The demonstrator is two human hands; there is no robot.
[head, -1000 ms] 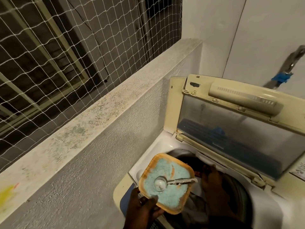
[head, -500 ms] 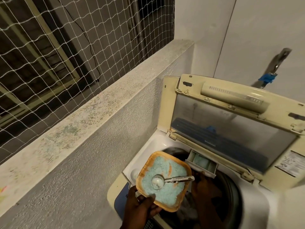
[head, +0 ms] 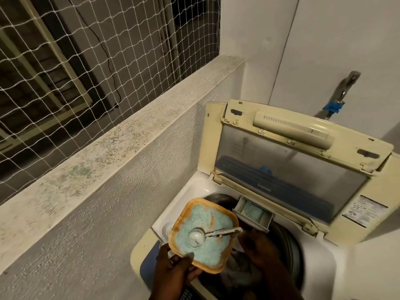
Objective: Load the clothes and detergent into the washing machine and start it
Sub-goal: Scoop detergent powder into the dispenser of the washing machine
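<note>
Over one open washer beside a speckled ledge, the left hand grips the near corner of one orange tub of blue-green detergent, a single scoop lying in the powder. The right hand sits below the one pulled-out drawer, which holds some powder; its grip cannot be made out. Dark clothes lie in the drum under both hands.

Cream top-loading washing machine, lid raised upright, small detergent drawer pulled out holding blue powder. Dark clothes lie in the drum. Orange square tub of blue-green detergent powder, clear scoop resting inside.
</note>
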